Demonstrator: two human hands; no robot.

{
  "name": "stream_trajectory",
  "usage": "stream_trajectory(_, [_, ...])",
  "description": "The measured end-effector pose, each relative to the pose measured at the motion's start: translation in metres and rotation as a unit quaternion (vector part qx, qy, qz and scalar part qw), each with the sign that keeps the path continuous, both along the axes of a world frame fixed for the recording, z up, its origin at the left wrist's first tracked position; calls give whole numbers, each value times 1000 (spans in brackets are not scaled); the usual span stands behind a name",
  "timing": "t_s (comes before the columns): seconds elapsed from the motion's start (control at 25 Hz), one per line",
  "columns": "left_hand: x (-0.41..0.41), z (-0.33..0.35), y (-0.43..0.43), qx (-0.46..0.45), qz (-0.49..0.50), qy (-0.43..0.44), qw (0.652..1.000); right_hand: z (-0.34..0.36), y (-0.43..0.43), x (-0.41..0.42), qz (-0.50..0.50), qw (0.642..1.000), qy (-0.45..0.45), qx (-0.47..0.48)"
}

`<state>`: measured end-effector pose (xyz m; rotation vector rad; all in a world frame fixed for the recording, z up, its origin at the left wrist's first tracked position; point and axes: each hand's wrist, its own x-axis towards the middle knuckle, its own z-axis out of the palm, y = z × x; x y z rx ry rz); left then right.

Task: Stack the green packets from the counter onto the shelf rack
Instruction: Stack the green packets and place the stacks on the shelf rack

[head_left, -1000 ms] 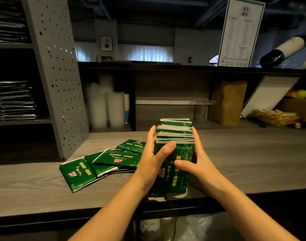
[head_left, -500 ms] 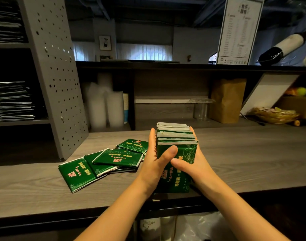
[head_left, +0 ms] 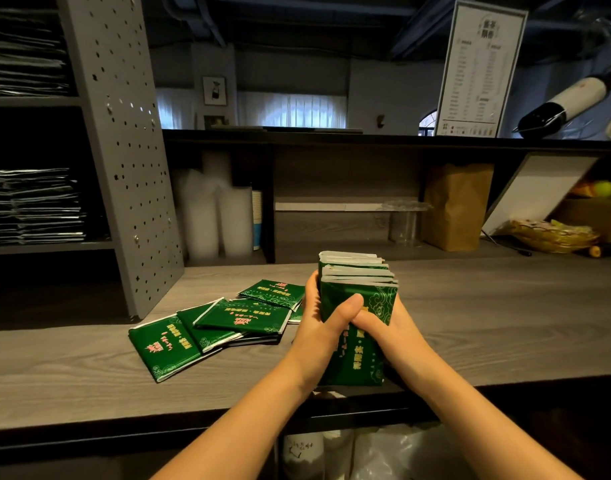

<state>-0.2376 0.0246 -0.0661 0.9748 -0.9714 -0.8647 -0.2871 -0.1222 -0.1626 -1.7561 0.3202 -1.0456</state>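
A bundle of green packets (head_left: 361, 303) stands on edge near the front of the wooden counter (head_left: 487, 320). My left hand (head_left: 323, 327) grips its left side, thumb across the front. My right hand (head_left: 390, 327) grips its right side, thumb on the front too. Several loose green packets (head_left: 221, 323) lie overlapped flat on the counter to the left. The grey shelf rack (head_left: 120, 150) with a perforated side panel stands at the far left; its shelves hold dark stacked packets (head_left: 37, 206).
Stacked white cups (head_left: 214, 216) stand in the back cubby. A brown paper bag (head_left: 456, 206), a clear cup (head_left: 404, 220) and a basket of snacks (head_left: 553, 233) sit at the back right. A menu sign (head_left: 481, 67) and a bottle (head_left: 567, 105) are on the upper ledge.
The bundle has tilted and its top edges have squared up between my hands, which have closed in tighter on it. The loose packets have not moved.
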Motion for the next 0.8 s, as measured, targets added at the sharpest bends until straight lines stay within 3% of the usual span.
stream_trajectory(0.04, [13, -5, -2, -20, -2, -8, 1000, 48, 48, -21, 66, 998, -7, 17])
stream_trajectory(0.08, [19, -8, -1, -22, 18, -14, 999, 67, 54, -20, 58, 997, 6, 53])
stream_trajectory(0.16, [28, -11, -5, -29, 50, -13, 998, 87, 66, -28, 72, 996, -17, 42])
stream_trajectory(0.28, [31, 8, 0, -61, 78, -85, 991, 108, 64, -11, 59, 996, -24, 56])
stream_trajectory(0.52, [65, 52, 27, -118, 152, -209, 959, 157, 94, 21, 144, 969, -112, 165])
stream_trajectory(0.8, [119, 95, 89, -116, 205, -296, 926, 201, 141, 72, 238, 947, -88, 194])
